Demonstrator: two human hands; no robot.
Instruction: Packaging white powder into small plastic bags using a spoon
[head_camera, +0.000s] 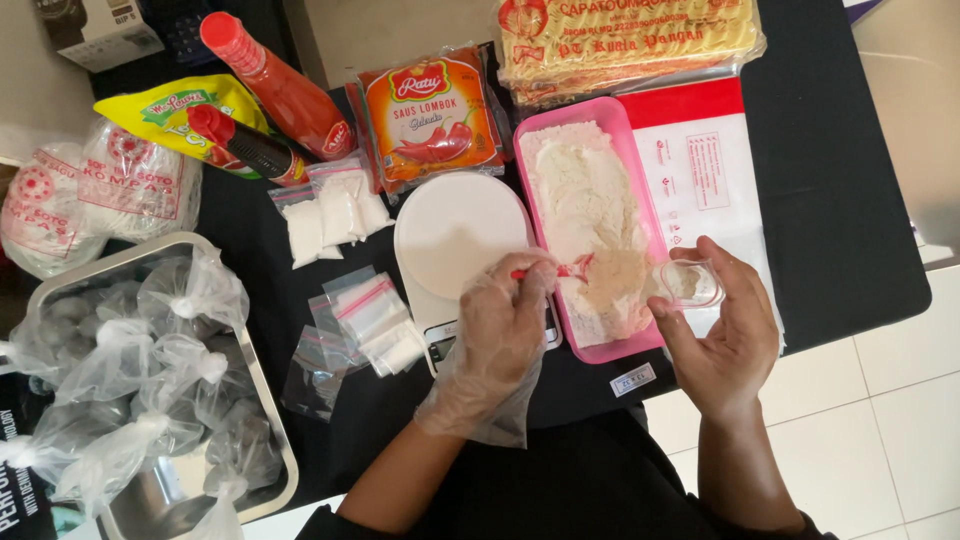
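Observation:
My left hand (500, 325), in a loose clear plastic glove, grips a small red-handled spoon (548, 272) whose tip reaches into a pink rectangular tray (607, 351). The tray holds white flour with a patch of beige powder near its front end. My right hand (722, 335) is bare and holds a small clear plastic cup (692, 283) tilted over the tray's right rim, with traces of powder inside. A white round-topped kitchen scale (455, 232) sits just left of the tray, under my left hand.
A metal tray (262, 400) at the left holds several knotted plastic bags. Small zip bags (370, 318) of white powder lie by the scale. Behind stand red sauce bottles (280, 88), an orange sauce sachet (432, 115), a noodle pack (625, 35) and an empty zip bag (700, 170).

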